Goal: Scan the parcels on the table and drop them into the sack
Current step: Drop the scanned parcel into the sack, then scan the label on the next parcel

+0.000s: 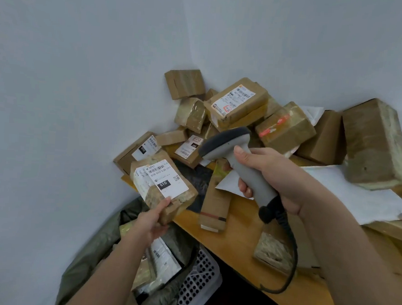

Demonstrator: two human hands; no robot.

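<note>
Holding a taped brown parcel (163,187) up by its lower corner, the person's left hand (152,222) pinched it between thumb and curled fingers, its white shipping label facing up, above the open mouth of a grey-green sack (98,242). The right hand (268,178) was wrapped around the handle of a grey barcode scanner (236,155), thumb on top, the scanner's dark head aimed toward the held parcel's label and its black cable (288,261) looping down over the wooden table (234,240). Behind the scanner, a heap of cardboard parcels (236,107) was piled into the corner where the pale walls met, several showing barcode labels. A flat narrow carton (215,201) and a small taped packet (272,252) lay apart near the table's front edge. Inside the sack, labelled packages (161,256) could be seen, and a white perforated basket (198,278) stood just beside it under the table edge.
</note>
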